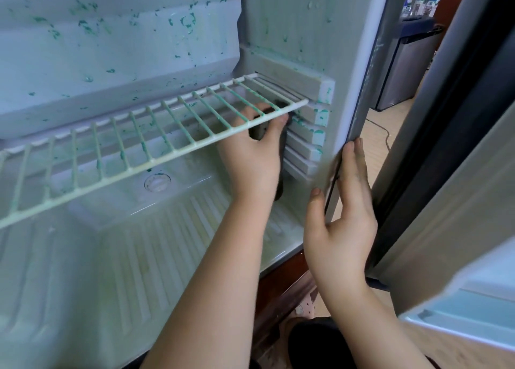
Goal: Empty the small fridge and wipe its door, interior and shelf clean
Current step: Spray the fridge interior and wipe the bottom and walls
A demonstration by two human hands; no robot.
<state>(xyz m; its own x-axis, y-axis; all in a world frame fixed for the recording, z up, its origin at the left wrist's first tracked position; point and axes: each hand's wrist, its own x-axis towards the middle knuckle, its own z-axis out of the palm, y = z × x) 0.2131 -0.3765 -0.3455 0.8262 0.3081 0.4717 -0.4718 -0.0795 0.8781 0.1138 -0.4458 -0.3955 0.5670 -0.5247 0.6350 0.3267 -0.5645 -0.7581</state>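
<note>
Shelf (156,134): one wire shelf inside the fridge (359,62); long axis runs left to right, right end at the side-wall rails (309,140).
Left hand (250,157): under the shelf's right end, fingers curled round a dark cloth (282,146), beside the rails.
Right hand (342,215): fingers straight, flat on the fridge's front right edge.
Rails: roughly five, stacked, green-smeared.
Door (459,173): one, open at right.

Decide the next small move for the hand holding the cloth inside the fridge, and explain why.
Probably slide the cloth forward along the side rails: the left hand holds it against them under the wire shelf, and green smears show on the rail ends. The right hand rests on the fridge's front edge.
</note>
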